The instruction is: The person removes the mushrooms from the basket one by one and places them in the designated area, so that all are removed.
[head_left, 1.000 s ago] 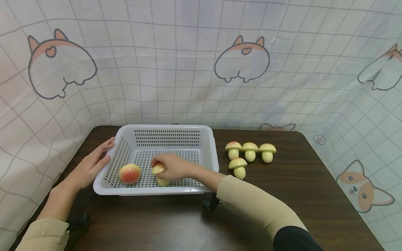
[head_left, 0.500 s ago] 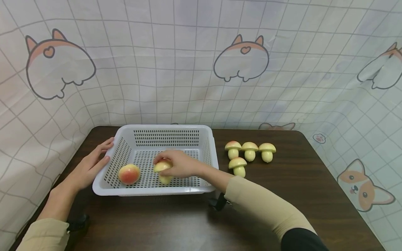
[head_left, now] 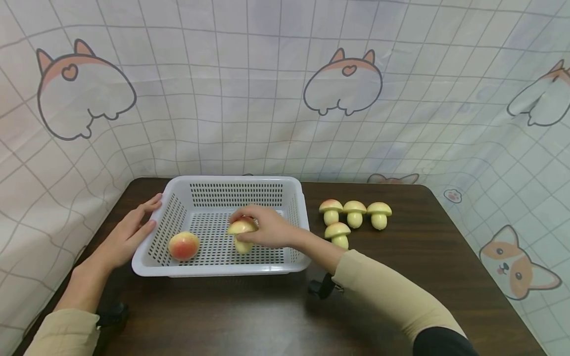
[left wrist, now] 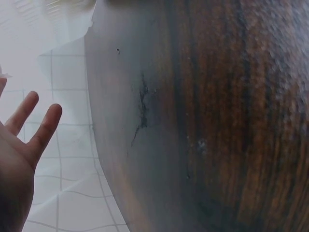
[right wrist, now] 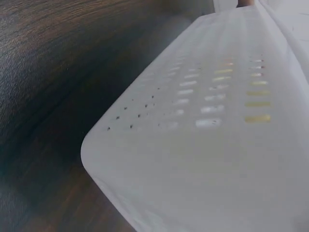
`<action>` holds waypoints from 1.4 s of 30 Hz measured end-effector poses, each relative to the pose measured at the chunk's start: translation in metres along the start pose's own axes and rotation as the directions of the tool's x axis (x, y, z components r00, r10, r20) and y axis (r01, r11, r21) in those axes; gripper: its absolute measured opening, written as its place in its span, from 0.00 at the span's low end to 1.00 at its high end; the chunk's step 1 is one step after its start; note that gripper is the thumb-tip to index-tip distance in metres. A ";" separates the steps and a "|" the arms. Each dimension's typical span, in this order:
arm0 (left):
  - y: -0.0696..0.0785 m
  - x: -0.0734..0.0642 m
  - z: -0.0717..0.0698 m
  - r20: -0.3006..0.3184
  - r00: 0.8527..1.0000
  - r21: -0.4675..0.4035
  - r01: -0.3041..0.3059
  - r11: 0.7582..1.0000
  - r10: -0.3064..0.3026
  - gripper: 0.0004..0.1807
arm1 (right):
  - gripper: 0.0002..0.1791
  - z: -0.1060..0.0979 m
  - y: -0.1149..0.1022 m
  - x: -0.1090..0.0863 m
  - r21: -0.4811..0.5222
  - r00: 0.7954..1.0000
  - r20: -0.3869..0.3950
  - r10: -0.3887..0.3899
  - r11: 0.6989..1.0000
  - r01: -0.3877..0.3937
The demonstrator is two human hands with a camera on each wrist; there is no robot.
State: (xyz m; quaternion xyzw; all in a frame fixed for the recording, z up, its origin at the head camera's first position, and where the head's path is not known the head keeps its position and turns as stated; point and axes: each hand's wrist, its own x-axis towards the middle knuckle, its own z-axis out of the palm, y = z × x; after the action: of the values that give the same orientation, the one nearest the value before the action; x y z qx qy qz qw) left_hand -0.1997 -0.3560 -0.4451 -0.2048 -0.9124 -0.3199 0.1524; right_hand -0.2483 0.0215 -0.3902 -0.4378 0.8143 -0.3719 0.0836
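Note:
A white slotted plastic basket (head_left: 213, 270) stands on the dark wooden table. Inside it, my right hand (head_left: 269, 228) grips a toy mushroom (head_left: 242, 227) with a yellowish cap and pale stem, fingers over the cap and thumb at the near side. To the left in the basket lies a round red-and-yellow piece (head_left: 183, 246); whether it has a stem cannot be seen. My left hand (head_left: 126, 239) rests against the basket's left rim with its fingers extended; the left wrist view shows part of that hand (left wrist: 19, 150), fingers spread. The right wrist view shows the basket's outer wall (right wrist: 193, 159), not the hand.
Right of the basket, several similar mushrooms (head_left: 355, 214) lie grouped on the table (head_left: 401, 277), one nearer (head_left: 337, 234) partly beside my right forearm. A white grid-patterned cloth (head_left: 267, 89) with dog drawings hangs behind and at the sides of the table.
My right hand has moved right and slightly away from me within the basket, carrying the mushroom up and along. The left hand and the basket have stayed in place.

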 end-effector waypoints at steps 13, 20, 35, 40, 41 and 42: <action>-0.001 0.001 -0.001 0.006 1.000 -0.006 0.001 1.000 -0.001 0.25 | 0.18 -0.021 0.001 -0.017 0.056 0.999 -0.047 0.015 0.998 -0.013; 0.000 0.002 -0.003 0.023 1.000 -0.003 0.009 1.000 -0.009 0.27 | 0.18 -0.035 0.001 -0.028 0.110 0.996 -0.083 0.024 0.994 -0.014; 0.000 0.002 -0.002 0.036 0.999 0.001 0.027 1.000 -0.027 0.27 | 0.18 -0.060 0.002 -0.057 0.096 0.985 -0.164 0.062 0.994 -0.047; -0.001 0.000 -0.001 0.037 0.999 -0.008 0.033 0.999 -0.033 0.27 | 0.19 -0.064 0.006 -0.067 0.109 0.980 -0.179 0.082 0.992 -0.063; -0.001 0.000 -0.001 0.038 0.999 -0.008 0.036 0.999 -0.036 0.27 | 0.19 -0.065 0.006 -0.069 0.107 0.979 -0.182 0.087 0.992 -0.068; -0.001 -0.001 -0.001 0.038 0.999 -0.010 0.038 0.999 -0.037 0.28 | 0.19 -0.066 0.007 -0.071 0.105 0.979 -0.184 0.091 0.992 -0.072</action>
State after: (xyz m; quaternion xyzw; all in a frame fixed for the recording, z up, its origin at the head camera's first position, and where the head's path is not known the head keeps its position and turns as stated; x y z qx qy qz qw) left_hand -0.1993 -0.3572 -0.4449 -0.1946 -0.9170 -0.3237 0.1278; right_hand -0.2404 0.1142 -0.3613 -0.3624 0.8166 -0.4473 0.0427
